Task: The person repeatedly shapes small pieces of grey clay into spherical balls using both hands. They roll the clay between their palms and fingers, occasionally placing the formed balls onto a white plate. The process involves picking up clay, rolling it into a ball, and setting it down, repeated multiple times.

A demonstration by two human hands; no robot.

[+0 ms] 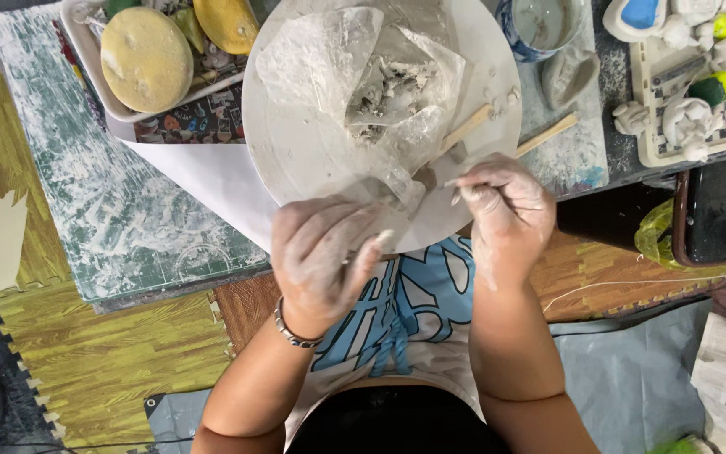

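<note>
A round white board [296, 151] lies in front of me with a crumpled clear plastic bag [338, 59] on it, holding grey clay scraps [392, 88]. My left hand [325, 252], coated in clay, is curled at the board's near edge, pinching the bag's lower corner. My right hand [502, 206], also clay-smeared, has its fingers closed on a thin tool whose tip reaches the bag corner. Two wooden sticks [497, 126] lie across the board's right edge, just beyond my right hand.
A green cutting mat [86, 185] smeared white lies at left. A tray with round yellow sponges [146, 59] stands at top left. A patterned cup [539, 25] and painted white figurines [691, 76] stand at top right. A black box [716, 219] lies at right.
</note>
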